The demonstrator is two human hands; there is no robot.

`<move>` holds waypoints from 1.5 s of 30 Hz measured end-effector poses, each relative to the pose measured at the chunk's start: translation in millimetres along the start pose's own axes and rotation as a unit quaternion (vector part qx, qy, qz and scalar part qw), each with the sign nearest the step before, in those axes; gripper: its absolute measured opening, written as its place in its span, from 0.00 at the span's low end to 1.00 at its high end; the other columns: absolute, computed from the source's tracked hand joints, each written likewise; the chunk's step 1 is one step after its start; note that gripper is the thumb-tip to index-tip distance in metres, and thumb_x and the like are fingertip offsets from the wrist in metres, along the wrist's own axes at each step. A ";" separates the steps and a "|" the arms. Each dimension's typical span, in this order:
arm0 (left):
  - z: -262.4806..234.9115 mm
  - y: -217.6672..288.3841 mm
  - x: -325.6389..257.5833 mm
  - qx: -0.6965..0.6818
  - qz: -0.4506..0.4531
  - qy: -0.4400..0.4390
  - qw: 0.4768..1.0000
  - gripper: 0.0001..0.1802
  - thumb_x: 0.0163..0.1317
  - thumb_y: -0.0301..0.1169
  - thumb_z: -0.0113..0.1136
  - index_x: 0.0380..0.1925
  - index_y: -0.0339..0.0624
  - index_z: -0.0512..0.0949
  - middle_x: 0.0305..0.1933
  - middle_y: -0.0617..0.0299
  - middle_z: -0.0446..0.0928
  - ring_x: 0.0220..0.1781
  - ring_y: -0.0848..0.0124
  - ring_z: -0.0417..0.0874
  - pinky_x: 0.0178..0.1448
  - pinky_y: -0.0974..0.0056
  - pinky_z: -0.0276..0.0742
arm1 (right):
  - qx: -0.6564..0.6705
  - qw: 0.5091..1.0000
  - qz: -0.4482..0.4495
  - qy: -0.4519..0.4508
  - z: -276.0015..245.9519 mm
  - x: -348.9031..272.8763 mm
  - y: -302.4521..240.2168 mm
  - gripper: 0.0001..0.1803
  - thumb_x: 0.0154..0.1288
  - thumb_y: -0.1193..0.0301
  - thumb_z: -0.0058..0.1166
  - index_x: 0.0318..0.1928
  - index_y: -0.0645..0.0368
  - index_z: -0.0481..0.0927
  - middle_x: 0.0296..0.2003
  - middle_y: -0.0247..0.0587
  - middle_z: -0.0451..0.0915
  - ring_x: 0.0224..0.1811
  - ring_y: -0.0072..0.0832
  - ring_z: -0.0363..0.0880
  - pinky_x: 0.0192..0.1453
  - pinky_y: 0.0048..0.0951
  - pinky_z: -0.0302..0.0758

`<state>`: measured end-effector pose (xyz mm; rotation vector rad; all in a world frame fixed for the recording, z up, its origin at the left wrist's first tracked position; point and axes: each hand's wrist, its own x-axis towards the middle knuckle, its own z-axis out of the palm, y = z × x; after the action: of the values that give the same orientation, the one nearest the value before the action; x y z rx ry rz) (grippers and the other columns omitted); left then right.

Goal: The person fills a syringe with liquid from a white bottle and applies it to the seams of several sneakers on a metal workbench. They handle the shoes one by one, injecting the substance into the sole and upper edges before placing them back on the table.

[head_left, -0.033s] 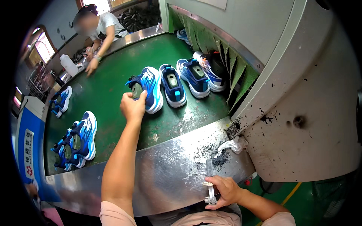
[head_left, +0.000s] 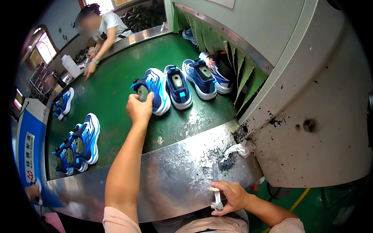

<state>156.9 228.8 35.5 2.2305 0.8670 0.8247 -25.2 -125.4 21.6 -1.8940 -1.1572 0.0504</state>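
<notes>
Nearest, at the lower right of the frame, the right hand (head_left: 230, 197) has its fingers part-curled round a slim hand tool (head_left: 217, 197), whose grey blade points up over the metal edge (head_left: 167, 186). Just beyond lies a crumpled white cloth (head_left: 241, 149).

At the centre, the left hand (head_left: 139, 108) is closed, thumb against fingers, on the near end of a blue shoe (head_left: 158, 93) at its green insert (head_left: 142, 92). The shoe is tipped on its side, sole to the right; whether it touches the green belt (head_left: 116, 112) I cannot tell. The step in hand looks like handling or placing this one shoe; the next move seems to call for a firm pinch and enough tilt to clear its neighbour, with the tool kept away.

Right of it stand two upright blue shoes (head_left: 178, 87), then a white-and-blue shoe (head_left: 217, 73) by the green flaps (head_left: 244, 77). More tipped shoes (head_left: 91, 139) lie at the lower left. Farthest, at the upper left, a co-worker's hand (head_left: 90, 69) reaches over the belt's far edge.
</notes>
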 end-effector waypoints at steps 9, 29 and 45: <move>11.3 20.7 -1.8 0.036 0.091 -0.007 0.995 0.31 0.49 0.50 0.71 0.41 0.34 0.73 0.33 0.51 0.78 0.35 0.56 0.81 0.42 0.55 0.76 | -0.004 1.000 0.001 -0.012 1.7 -2.2 2.6 0.50 0.44 0.47 0.71 0.61 0.64 0.65 0.38 0.45 0.76 0.30 0.35 0.78 0.28 0.29 0.75; -201.8 -257.6 -3.4 -0.150 -0.054 0.200 0.967 0.30 0.40 0.37 0.80 0.39 0.35 0.73 0.37 0.59 0.74 0.43 0.67 0.73 0.50 0.63 0.73 | -0.009 0.999 0.012 -0.032 -1.9 -2.9 -4.9 0.47 0.46 0.48 0.69 0.61 0.62 0.65 0.44 0.48 0.77 0.37 0.41 0.81 0.37 0.33 0.79; -248.2 -129.8 -242.5 -0.266 -0.089 0.062 0.958 0.28 0.51 0.21 0.67 0.49 0.39 0.63 0.46 0.60 0.69 0.49 0.71 0.71 0.56 0.67 0.67 | 0.032 0.991 0.092 -0.087 -7.0 -28.9 -41.5 0.49 0.49 0.51 0.66 0.66 0.56 0.56 0.32 0.44 0.73 0.31 0.37 0.75 0.36 0.35 0.73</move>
<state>-212.4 203.9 20.0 1.6241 0.7769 0.9836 -67.2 -144.2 43.8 -1.9639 -1.0770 0.3561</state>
